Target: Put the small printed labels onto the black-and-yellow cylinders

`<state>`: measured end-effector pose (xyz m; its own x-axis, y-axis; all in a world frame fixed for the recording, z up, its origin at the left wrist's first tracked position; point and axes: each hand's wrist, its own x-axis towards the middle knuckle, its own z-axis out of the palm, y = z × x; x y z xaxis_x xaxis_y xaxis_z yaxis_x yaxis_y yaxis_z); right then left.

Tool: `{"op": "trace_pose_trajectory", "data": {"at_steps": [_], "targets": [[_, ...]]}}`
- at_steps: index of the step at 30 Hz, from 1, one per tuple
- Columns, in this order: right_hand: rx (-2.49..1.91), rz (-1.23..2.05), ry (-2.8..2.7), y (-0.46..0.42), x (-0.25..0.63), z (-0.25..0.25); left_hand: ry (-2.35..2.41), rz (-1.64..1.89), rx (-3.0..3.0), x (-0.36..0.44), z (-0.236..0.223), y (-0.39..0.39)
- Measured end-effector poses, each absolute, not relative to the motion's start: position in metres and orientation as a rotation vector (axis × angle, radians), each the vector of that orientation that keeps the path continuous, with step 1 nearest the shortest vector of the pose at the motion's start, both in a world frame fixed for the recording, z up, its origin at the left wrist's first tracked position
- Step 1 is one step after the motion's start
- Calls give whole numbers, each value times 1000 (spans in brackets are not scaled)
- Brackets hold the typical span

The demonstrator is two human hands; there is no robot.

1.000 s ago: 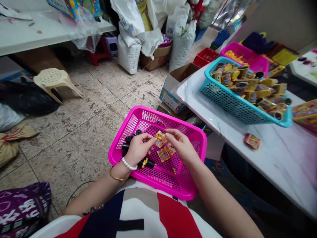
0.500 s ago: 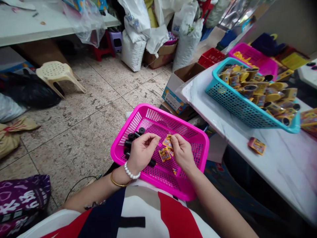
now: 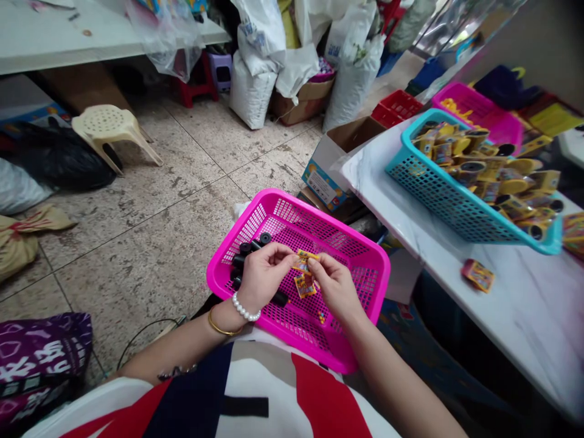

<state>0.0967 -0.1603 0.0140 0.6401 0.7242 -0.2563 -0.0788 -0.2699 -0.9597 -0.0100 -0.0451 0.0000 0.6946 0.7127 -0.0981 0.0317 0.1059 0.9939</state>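
Both hands in a narrow pinch on one small yellow printed piece: left hand at its left edge, right hand at its right, thumb lying over the print. Piece is over the middle of the pink basket, clear of the mesh bottom. Fingers under it hidden; can't tell how far they wrap.

Handling, as judged: light fingertip pressure at the edges suits it best, since it looks thin and could crease if squeezed. Both hands should work level, pulling evenly, so it doesn't twist or tear. Right thumb is better near the rim than across the middle, leaving the print visible. Working low over the basket makes sense: a dropped piece or any loose bit would likely land inside. Left wrist is near the black cylinders, so a wide swing there could knock them.

Looks: small, flattish, roughly square, yellow with busy multicoloured print; lettering too small to read. Paper, film or a filled packet: can't tell. A similar printed piece lies just below it on the basket bottom, tilted, partly overlapped by something yellow at its right. Small coloured beads sit nearer the body, below the right hand. Another black cylinder lies on its side by the left wrist.
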Motion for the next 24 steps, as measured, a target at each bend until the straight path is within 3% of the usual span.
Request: {"op": "trace_pose_trajectory", "data": {"at_steps": [7, 24], "targets": [[-1802, 630, -599, -162, 94, 14, 655, 666, 1418, -13, 6, -46], [-1841, 597, -682, -165, 90, 3, 611, 688, 1581, -15, 7, -46]]}}
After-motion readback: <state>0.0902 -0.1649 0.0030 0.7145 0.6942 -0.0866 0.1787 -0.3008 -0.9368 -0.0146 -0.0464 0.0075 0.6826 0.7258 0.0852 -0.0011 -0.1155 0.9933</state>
